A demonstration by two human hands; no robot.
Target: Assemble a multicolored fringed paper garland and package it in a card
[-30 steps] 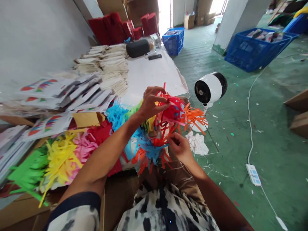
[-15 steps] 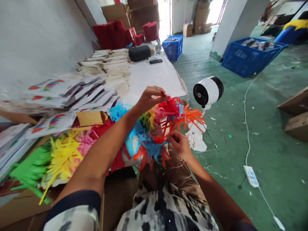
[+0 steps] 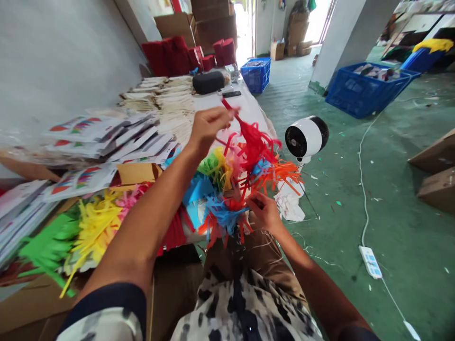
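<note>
A bundle of fringed paper [image 3: 231, 210] in blue, orange, yellow, green and pink rests over my lap at the table's edge. My left hand [image 3: 212, 125] is raised above it, fingers closed on the end of a red fringed paper strip [image 3: 254, 139] that hangs slantwise down into the bundle. Lower and to the right, my right hand [image 3: 266, 214] pinches the bundle at its orange and blue fringe; its fingertips are partly hidden. Under my left forearm lie more fringed papers, yellow [image 3: 95, 227] and green [image 3: 50, 244].
Flat printed packets [image 3: 83, 130] are stacked on the table at left, with cream-coloured stacks [image 3: 174, 102] behind. A black case [image 3: 208, 82] lies farther back. To the right, a white fan [image 3: 307, 137] stands on the green floor, near a power strip [image 3: 370, 261] and blue crates [image 3: 366, 92].
My left hand has risen and moved slightly left, drawing the red fringed strip up out of the bundle. My right hand has stayed almost in place.
</note>
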